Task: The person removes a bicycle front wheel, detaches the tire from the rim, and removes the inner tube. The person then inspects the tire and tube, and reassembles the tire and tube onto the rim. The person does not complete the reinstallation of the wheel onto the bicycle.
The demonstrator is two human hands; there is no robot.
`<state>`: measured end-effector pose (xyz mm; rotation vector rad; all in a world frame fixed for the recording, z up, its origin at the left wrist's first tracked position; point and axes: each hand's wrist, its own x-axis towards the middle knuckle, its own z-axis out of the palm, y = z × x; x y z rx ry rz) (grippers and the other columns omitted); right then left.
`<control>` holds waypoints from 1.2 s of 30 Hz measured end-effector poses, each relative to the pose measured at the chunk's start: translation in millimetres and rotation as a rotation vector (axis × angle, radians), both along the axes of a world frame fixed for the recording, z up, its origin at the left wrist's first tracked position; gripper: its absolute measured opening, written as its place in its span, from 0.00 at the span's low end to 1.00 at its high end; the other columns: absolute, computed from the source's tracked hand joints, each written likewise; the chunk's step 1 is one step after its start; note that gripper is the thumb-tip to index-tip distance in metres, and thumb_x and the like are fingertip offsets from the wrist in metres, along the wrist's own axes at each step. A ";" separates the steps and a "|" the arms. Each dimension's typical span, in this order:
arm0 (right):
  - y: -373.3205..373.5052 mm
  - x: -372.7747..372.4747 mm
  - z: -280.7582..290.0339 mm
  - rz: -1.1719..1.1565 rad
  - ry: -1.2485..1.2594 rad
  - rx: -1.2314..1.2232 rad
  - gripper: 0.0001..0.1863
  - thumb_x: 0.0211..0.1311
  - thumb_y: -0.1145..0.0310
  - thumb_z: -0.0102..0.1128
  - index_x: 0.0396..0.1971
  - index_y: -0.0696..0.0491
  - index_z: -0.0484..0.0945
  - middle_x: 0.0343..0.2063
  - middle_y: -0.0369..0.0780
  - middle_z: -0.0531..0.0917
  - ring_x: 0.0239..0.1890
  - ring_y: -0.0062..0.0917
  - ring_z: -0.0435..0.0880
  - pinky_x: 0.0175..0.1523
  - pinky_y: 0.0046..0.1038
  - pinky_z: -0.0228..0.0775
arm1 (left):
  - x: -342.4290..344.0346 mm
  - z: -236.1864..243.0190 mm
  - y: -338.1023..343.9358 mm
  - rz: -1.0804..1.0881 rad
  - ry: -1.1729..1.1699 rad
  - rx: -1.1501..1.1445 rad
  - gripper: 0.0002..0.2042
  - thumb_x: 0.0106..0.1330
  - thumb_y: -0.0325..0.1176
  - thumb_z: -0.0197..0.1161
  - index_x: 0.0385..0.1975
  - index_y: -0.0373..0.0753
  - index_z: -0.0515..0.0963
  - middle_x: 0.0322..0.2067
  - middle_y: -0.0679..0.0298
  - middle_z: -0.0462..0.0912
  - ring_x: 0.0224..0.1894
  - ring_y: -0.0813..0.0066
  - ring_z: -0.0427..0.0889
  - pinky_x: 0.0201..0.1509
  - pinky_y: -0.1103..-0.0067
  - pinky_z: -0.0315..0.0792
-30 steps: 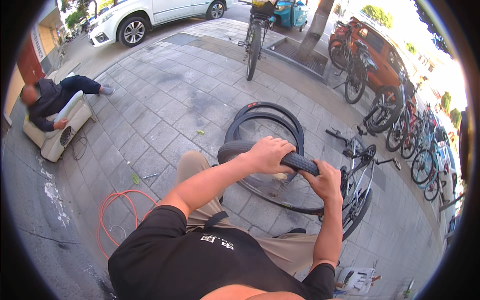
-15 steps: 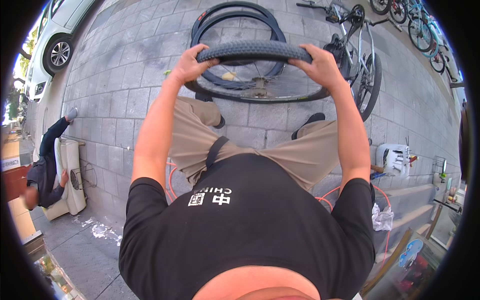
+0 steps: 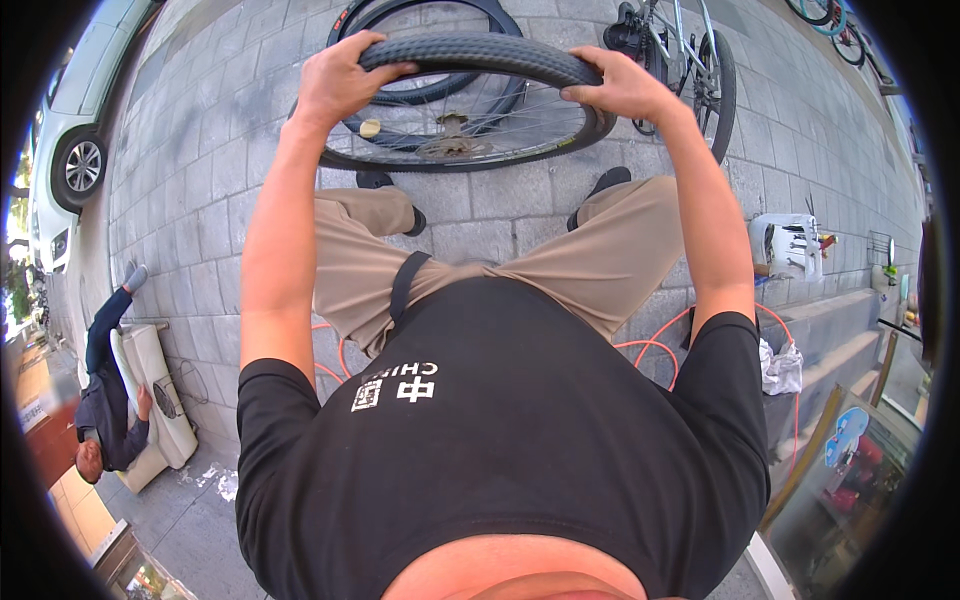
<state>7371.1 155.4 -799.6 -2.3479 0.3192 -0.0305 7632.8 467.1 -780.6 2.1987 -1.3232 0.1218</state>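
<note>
A bicycle wheel with a black knobbly tire (image 3: 480,52) is held up in front of me, tilted, its spokes and hub (image 3: 450,146) showing. My left hand (image 3: 338,82) is closed round the tire at the upper left, thumb on the near side. At the upper right my right hand (image 3: 632,86) grips the same tire, thumb also toward me. The far faces of the fingers are partly hidden behind the rubber. Beyond the wheel, loose black tires (image 3: 513,97) lie on the paving, and a small pale yellow piece (image 3: 370,128) shows through the spokes.
A bicycle (image 3: 690,65) is at the far right. A white tray of tools (image 3: 795,246) lies by the steps (image 3: 840,325). An orange hose (image 3: 655,345) runs behind me. To the left, a person (image 3: 110,390) sits on a pale couch, near a white car (image 3: 55,150).
The wheel and both hands now appear farther left and higher in view, with the wheel's right side tipped differently. Both hands keep their hold on the tire; the surroundings have shifted too.
</note>
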 end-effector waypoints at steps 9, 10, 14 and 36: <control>17.2 62.6 54.0 0.103 -0.389 -0.309 0.18 0.64 0.60 0.70 0.48 0.56 0.86 0.31 0.47 0.87 0.32 0.41 0.85 0.42 0.39 0.77 | 37.7 37.2 38.8 0.046 0.058 -0.088 0.28 0.59 0.53 0.81 0.53 0.40 0.86 0.38 0.57 0.91 0.40 0.66 0.90 0.48 0.71 0.81; 20.7 68.2 70.2 0.145 -0.360 -0.349 0.17 0.61 0.59 0.68 0.43 0.55 0.84 0.32 0.48 0.87 0.35 0.44 0.86 0.44 0.42 0.77 | 21.9 49.8 37.9 0.015 0.029 -0.075 0.29 0.59 0.53 0.81 0.54 0.40 0.85 0.39 0.57 0.91 0.41 0.66 0.90 0.48 0.71 0.81; 60.1 96.0 85.6 0.306 -0.215 -0.497 0.17 0.57 0.59 0.67 0.41 0.54 0.84 0.34 0.50 0.87 0.40 0.48 0.88 0.46 0.46 0.79 | -40.6 49.4 -7.6 0.022 -0.039 0.078 0.31 0.58 0.55 0.81 0.57 0.42 0.84 0.43 0.56 0.91 0.46 0.61 0.90 0.52 0.70 0.81; 56.4 150.1 181.5 0.464 -0.145 -0.633 0.13 0.51 0.72 0.63 0.40 0.54 0.83 0.36 0.53 0.87 0.45 0.52 0.86 0.49 0.49 0.76 | -56.4 77.0 94.2 0.253 0.102 -0.021 0.24 0.60 0.47 0.76 0.50 0.38 0.82 0.44 0.51 0.88 0.49 0.49 0.87 0.53 0.62 0.80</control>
